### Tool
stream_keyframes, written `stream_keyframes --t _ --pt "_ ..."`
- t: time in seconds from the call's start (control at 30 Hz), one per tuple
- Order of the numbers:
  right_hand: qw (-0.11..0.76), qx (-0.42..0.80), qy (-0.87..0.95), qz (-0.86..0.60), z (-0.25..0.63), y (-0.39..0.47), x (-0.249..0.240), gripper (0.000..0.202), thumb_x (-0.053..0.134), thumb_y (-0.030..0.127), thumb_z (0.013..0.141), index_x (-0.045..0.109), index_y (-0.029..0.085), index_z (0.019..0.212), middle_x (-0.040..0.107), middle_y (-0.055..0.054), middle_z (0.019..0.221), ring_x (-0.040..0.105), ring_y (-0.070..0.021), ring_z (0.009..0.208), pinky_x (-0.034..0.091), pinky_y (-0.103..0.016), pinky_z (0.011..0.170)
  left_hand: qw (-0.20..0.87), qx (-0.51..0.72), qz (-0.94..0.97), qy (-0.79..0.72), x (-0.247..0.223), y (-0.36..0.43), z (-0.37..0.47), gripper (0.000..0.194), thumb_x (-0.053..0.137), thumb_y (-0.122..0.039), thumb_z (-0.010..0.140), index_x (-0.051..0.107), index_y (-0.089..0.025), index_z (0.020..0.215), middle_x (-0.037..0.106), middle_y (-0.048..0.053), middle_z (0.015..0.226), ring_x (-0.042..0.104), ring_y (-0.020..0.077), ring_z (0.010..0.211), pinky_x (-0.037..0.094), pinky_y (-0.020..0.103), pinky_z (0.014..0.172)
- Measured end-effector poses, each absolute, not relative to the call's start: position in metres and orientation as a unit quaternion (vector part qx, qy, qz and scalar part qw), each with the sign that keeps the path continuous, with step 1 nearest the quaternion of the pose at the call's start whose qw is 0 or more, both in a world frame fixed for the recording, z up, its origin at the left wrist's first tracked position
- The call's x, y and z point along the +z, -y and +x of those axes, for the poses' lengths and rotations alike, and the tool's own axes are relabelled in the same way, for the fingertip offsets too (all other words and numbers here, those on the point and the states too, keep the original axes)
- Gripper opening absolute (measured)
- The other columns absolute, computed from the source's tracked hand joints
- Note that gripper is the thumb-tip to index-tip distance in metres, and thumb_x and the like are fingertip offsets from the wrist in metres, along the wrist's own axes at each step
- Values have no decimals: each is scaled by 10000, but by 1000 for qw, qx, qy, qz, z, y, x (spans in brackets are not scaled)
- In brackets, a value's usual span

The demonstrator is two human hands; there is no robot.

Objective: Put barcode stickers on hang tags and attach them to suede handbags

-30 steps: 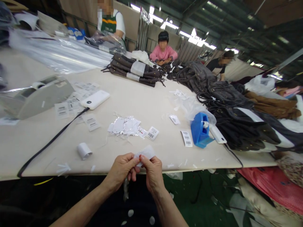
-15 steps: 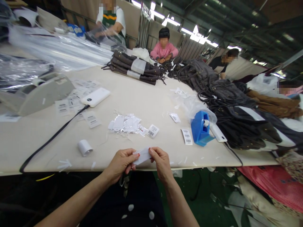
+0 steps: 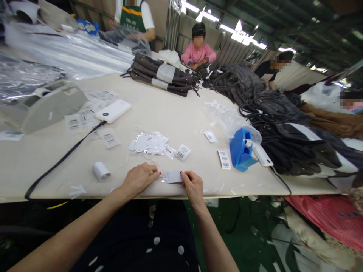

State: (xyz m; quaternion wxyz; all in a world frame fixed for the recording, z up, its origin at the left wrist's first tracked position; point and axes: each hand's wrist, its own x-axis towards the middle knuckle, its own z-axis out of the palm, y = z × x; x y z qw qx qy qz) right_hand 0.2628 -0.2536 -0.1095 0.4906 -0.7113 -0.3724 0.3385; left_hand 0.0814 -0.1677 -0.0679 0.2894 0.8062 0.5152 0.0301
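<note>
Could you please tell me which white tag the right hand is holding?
The frontmost white tag, its right end pinched by the right hand; the piled tags and barcoded tag beside them lie untouched.

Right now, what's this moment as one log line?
Left hand: at left end of white tag | Right hand: pinching its right end | Nearby: tag pile, blue tape dispenser

Tabletop [image 3: 176, 109]: two tape dispensers, namely one grey dispenser [image 3: 53, 109] leftward and one blue dispenser [image 3: 240, 153] rightward; two white corded devices [image 3: 116, 111] [image 3: 262, 154]; one curled white roll [image 3: 100, 172] near the front edge; one label strip [image 3: 224, 160] of three barcodes; two hands [image 3: 140, 176] [image 3: 193, 185], one white tag [image 3: 174, 176] between.
</note>
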Motion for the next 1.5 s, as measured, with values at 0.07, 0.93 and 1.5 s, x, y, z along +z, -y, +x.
stream_keyframes --t 0.07,0.93,1.5 --pt "472 301 394 -729 263 255 -111 282 541 431 743 626 167 692 530 17 547 456 -122 531 349 -232 530 219 1 824 -523 -66 170 84 315 406 -415 807 638 -202 804 577 63 847 561 198 750 378 270 614" --pt "587 368 262 -672 278 179 -91 310 667 415 555 567 142 665 511 51 491 323 -43 371 222 -195 371 159 123 933 -298 -84 191 92 211 412 -58 791 586 -165 842 622 73 866 537 205 876 350 370 769" --pt "460 134 633 -608 242 270 -32 341 538 250 804 559 246 1144 511 -72 1231 401 -235 1174 291 -431 995 749 313 483 -328 -34 209 101 103 604 -230 711 631 -134 735 632 15 680 566 126 645 410 192 504"
